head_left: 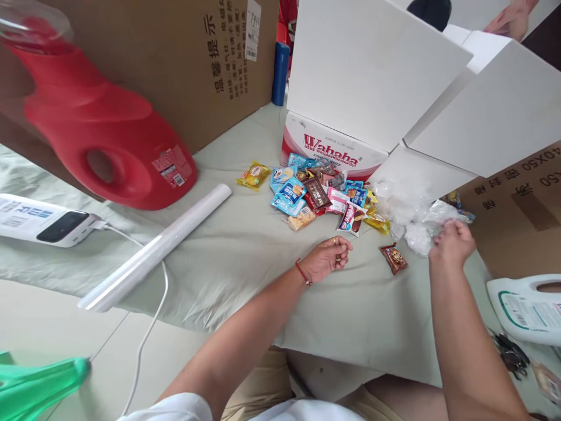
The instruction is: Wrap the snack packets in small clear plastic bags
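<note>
My left hand (329,258) rests low over the cloth, its fingers curled in and nothing showing in them. Just beyond it lies a heap of small wrapped snacks, with a chocolate pie packet (352,218) nearest, a blue packet (291,192) and a brown packet (317,193). My right hand (453,242) has its fingers closed on a crumpled clear plastic bag (418,238) at the heap's right; the fingertips are partly hidden. Between my hands a brown cookie packet (394,258) lies alone. A yellow packet (253,175) sits apart at the left.
Behind the snacks stands a Wahaha carton (333,146) with white flaps raised. A red detergent bottle (131,146), a white plastic roll (162,248) and a power strip (48,220) with its cable are at the left. A white bottle (526,307) lies at the right.
</note>
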### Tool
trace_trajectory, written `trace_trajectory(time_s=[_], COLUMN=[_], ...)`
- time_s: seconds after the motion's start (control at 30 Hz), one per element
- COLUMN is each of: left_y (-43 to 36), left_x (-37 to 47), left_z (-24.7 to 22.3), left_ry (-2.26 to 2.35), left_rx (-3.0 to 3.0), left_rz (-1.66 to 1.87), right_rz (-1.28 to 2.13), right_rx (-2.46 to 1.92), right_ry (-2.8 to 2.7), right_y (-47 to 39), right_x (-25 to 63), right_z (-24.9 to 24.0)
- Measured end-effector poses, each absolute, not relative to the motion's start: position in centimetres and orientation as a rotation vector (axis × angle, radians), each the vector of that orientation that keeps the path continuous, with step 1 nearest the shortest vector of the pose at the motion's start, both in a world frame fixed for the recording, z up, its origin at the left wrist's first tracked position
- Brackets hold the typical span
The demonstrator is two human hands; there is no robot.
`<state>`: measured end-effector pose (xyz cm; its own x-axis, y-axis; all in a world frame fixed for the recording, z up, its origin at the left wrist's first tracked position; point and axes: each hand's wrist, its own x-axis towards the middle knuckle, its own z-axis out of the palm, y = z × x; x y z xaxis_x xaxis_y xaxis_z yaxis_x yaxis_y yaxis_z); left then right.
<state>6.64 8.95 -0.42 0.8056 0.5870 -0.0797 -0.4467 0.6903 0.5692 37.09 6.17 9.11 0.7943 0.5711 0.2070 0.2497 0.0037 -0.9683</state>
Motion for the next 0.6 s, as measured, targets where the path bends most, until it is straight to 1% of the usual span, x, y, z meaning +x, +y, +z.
trace_trajectory(time_s=[0.2,0.27,0.33,0.43,0.6], left_y=[8.5,8.4,8.5,8.8,9.2], left_x=[7.4,7.8,8.1,8.2,8.0], left_z=[-0.9,-1.5,-2.1,-2.6,-2.1], left_ry=[0.413,0.427,0.471,0.546,0.512], left_rx=[0.615,0.713,0.795,0.820,0.787], left_rz=[0.564,0.581,0.603,0.636,0.752], right_rz=[0.827,0.879,0.804,0.629,0.447], right_rx=[-1.496,-1.488,-1.511,-1.532,-1.474], right_ry=[-0.663,-0.664,-0.681,-0.660,-0.484], right_y=[1.7,1.2,1.0,0.6,-1.8], right_x=[22.9,20.6,20.2,21.7,24.8], right_z=[2.0,0.4,-0.2,0.2,1.3])
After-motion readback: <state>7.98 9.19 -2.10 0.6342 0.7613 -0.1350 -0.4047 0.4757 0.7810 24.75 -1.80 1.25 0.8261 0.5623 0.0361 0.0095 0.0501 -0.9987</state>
